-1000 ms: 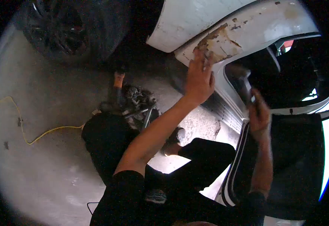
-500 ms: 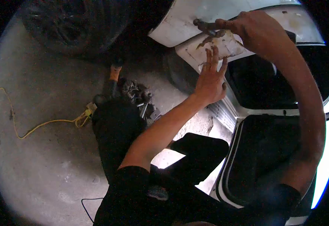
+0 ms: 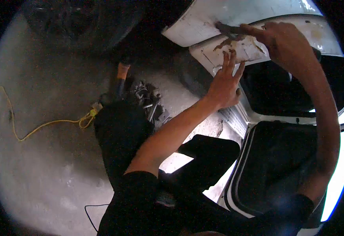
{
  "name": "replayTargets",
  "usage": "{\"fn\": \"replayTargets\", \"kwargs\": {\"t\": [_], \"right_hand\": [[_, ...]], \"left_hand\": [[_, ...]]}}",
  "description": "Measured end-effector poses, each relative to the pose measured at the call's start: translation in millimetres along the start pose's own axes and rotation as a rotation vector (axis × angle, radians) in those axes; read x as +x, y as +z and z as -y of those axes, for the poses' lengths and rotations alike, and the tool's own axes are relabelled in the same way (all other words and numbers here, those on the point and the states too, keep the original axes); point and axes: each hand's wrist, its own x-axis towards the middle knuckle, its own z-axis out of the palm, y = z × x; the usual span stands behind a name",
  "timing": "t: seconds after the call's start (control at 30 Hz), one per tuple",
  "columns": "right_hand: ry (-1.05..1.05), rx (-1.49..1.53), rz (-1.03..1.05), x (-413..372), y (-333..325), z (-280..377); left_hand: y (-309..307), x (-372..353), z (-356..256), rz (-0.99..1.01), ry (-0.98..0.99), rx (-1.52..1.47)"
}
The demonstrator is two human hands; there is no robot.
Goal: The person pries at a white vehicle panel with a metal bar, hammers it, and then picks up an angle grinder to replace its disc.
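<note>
My left hand (image 3: 225, 80) reaches up, arm outstretched, fingers spread flat; my right hand (image 3: 284, 41) is curled tight, elbow bent.

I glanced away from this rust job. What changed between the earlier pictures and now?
The right hand swung its dark tool up from the door opening to the rusted patch on the white panel. The left hand stays flat below the patch. The yellow cord still lies on the floor.

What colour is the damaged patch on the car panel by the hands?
Rusty brown patch on the white car panel; head view.
</note>
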Motion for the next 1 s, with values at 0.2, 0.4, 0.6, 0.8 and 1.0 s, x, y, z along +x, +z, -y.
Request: {"fn": "replayTargets", "kwargs": {"t": [0.2, 0.4, 0.6, 0.8, 1.0], "right_hand": [[0.111, 0.142, -0.027, -30.9, 34.9, 0.3], [0.622, 0.703, -0.238, -153.9, 56.5, 89.7], [1.117, 1.544, -0.118, -252.1, 174.7, 256.7], [1.117, 2.113, -0.089, -227.3, 246.3, 371.7], [0.947, 2.112, -0.162, -190.5, 261.0, 384.8]], "left_hand": [[14.7, -2.3, 14.2, -0.090, 0.066, 0.013], [-1.1, 7.4, 36.8, -0.345, 0.130, 0.040], [-40.2, 53.4, 15.0, -0.232, 0.073, 0.199], [-41.9, 76.9, 9.9, -0.087, 0.054, 0.529], [-35.0, 72.0, 4.8, -0.084, -0.037, 0.470]]}}
